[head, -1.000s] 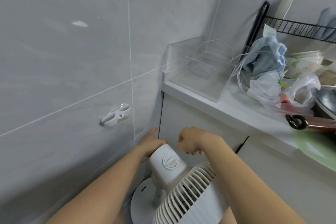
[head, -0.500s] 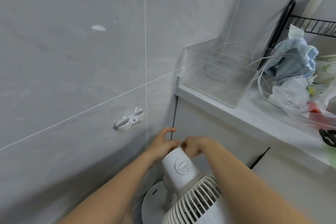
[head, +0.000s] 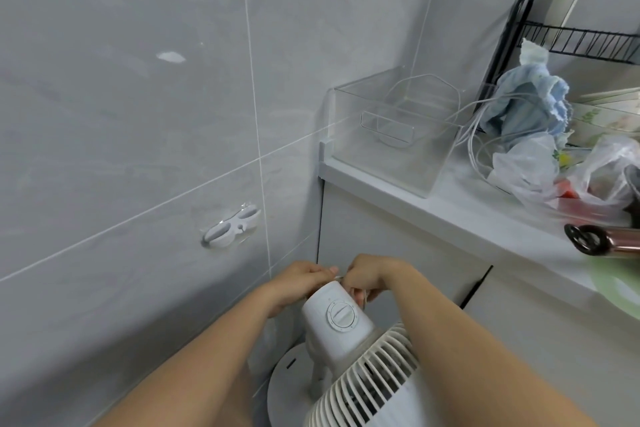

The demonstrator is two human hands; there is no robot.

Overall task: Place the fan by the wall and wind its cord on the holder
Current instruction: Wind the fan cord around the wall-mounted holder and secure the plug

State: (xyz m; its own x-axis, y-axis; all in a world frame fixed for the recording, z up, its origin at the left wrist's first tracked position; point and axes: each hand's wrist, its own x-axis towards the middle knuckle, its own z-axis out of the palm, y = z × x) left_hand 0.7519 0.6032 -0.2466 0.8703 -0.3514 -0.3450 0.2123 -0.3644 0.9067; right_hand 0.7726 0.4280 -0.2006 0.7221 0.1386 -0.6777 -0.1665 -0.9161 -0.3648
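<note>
- The fan (head: pixel 349 354) stands on the floor close beside the tiled wall (head: pixel 121 149).
- Above its motor housing, left hand (head: pixel 304 279) and right hand (head: pixel 372 274) pinch a thin white cord (head: pixel 338 277) between them.
- The holder (head: pixel 231 226) sits on the wall, up and left of the fan, its long axis near-horizontal; the left hand is nearer.

White fan (head: pixel 341 329) stands low by the grey tiled wall (head: pixel 121 149) — white cord holder (head: pixel 231 226) mounted above, bare.

White fan (head: pixel 337 319), hands (head: pixel 301 282) behind it
</note>
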